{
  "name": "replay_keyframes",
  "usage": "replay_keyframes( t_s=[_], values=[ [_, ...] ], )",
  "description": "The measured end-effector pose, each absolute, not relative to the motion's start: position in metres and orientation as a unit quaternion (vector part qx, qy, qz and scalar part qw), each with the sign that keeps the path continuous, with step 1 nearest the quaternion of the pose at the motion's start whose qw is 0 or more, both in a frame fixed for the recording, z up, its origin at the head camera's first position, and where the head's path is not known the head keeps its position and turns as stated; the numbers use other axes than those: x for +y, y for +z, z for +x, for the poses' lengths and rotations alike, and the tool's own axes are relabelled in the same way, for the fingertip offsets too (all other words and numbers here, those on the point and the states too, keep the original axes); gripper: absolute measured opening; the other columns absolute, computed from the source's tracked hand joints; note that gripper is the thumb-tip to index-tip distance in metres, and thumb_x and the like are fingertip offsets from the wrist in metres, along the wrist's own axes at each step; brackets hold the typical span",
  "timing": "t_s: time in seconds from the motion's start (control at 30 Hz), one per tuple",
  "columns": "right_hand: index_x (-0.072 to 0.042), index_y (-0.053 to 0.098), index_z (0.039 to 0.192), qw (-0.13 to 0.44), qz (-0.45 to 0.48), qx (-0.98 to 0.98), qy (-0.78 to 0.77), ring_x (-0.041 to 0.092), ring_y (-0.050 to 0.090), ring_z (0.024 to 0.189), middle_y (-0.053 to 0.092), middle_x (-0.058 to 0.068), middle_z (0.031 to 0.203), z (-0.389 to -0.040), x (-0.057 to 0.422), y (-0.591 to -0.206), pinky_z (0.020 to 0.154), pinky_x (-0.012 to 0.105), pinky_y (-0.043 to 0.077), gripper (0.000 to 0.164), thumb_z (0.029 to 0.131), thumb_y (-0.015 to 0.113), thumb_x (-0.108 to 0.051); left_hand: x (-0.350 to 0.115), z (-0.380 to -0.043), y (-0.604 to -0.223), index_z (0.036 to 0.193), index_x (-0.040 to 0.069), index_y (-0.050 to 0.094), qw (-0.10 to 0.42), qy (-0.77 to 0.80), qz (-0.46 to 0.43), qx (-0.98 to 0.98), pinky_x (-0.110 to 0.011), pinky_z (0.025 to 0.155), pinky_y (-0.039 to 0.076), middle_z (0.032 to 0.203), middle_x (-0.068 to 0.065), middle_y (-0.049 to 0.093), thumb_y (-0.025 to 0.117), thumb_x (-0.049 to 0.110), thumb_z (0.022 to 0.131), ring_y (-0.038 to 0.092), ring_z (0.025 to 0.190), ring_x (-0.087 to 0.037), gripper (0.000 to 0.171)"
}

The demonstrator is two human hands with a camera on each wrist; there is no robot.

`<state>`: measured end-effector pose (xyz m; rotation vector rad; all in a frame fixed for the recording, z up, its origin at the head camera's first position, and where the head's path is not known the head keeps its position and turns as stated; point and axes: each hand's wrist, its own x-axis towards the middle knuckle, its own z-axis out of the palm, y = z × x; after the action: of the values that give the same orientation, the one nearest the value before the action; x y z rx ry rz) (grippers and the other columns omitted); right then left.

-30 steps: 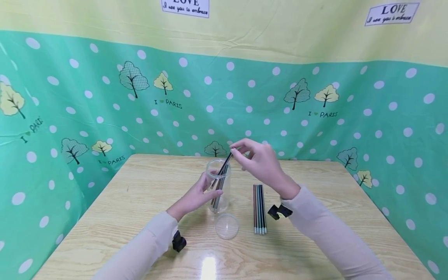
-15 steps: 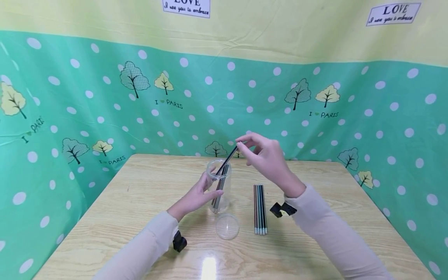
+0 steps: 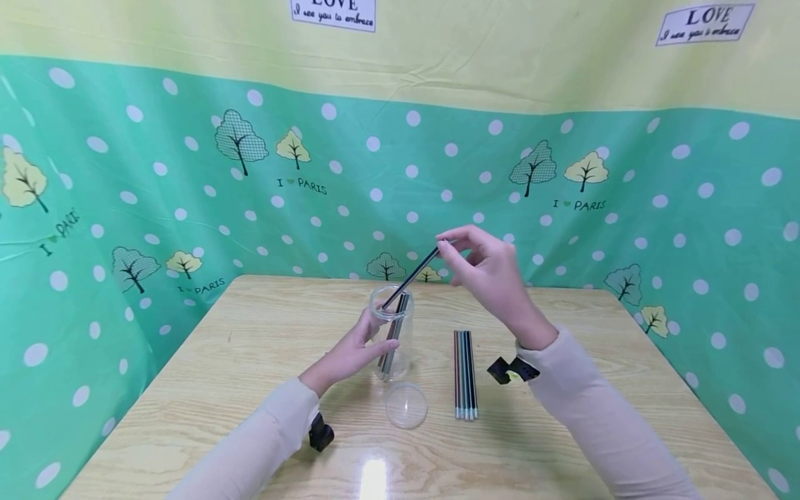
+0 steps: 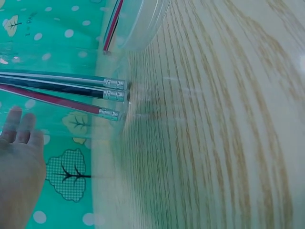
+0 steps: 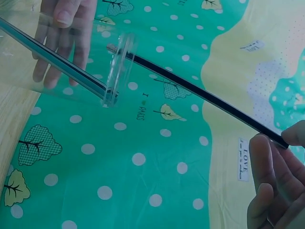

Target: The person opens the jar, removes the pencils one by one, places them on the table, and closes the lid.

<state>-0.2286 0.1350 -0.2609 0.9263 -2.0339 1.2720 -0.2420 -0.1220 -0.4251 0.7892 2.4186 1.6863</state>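
My left hand (image 3: 350, 354) holds a clear jar (image 3: 406, 351), thumb on the near side and fingers behind it. Three pencils (image 4: 71, 90), teal, black and red, lean inside with their silver eraser ends at the bottom. Above and right of the mouth, my right hand (image 3: 490, 274) pinches a black pencil (image 3: 412, 276) by its upper end between thumb and fingers. This pencil slants down to the left; in the right wrist view its eraser end (image 5: 112, 48) is just within the jar's rim (image 5: 114, 71).
A round clear lid (image 3: 406, 405) lies on the wooden table (image 3: 262, 326) in front of the jar. Right of it, several pencils (image 3: 465, 375) lie side by side, eraser ends toward me. A green and yellow printed curtain (image 3: 350, 208) hangs behind the table.
My right hand has moved up and right, drawing the black pencil most of the way out of the jar. The left hand and jar have stayed in place.
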Motion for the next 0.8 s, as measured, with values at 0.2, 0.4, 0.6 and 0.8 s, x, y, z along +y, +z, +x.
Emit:
replay_keyframes(
  t_s=[0.2,0.4,0.6,0.8],
  values=[
    [-0.004,0.072,0.105,0.329,0.351,-0.729,0.487,0.014,0.058,0.044,0.073,0.006,0.089,-0.23,0.138,-0.256,0.043,0.025,0.049,0.011,0.095,0.069,-0.004,-0.121,-0.242,-0.427,0.156,0.017,0.02,0.045,0.556,0.256,0.789,-0.052,0.119,0.018,0.16,-0.011,0.032,0.066,0.026,0.099,0.026,0.147,-0.03,0.074],
    [-0.005,0.071,0.107,0.333,0.34,-0.721,0.503,0.02,0.06,0.047,0.071,0.006,0.092,-0.227,0.143,-0.252,0.047,0.027,0.053,0.011,0.097,0.068,-0.008,-0.119,-0.241,-0.425,0.157,0.011,0.018,0.034,0.558,0.262,0.787,-0.056,0.118,0.017,0.158,-0.016,0.034,0.065,0.017,0.099,0.027,0.146,-0.034,0.074],
    [-0.003,0.071,0.108,0.346,0.321,-0.709,0.524,0.018,0.06,0.048,0.071,0.007,0.094,-0.223,0.15,-0.248,0.043,0.025,0.048,0.012,0.099,0.065,-0.01,-0.118,-0.227,-0.404,0.156,0.004,0.016,0.052,0.558,0.26,0.786,-0.058,0.118,0.017,0.158,-0.024,0.03,0.064,0.014,0.1,0.026,0.146,-0.038,0.076],
    [-0.001,0.07,0.108,0.358,0.313,-0.699,0.534,0.017,0.059,0.047,0.071,0.008,0.094,-0.221,0.157,-0.243,0.047,0.025,0.051,0.013,0.099,0.065,-0.009,-0.118,-0.221,-0.395,0.156,0.001,0.015,0.054,0.555,0.263,0.787,-0.057,0.118,0.018,0.157,-0.025,0.031,0.064,0.014,0.1,0.026,0.146,-0.04,0.076]
  ],
)
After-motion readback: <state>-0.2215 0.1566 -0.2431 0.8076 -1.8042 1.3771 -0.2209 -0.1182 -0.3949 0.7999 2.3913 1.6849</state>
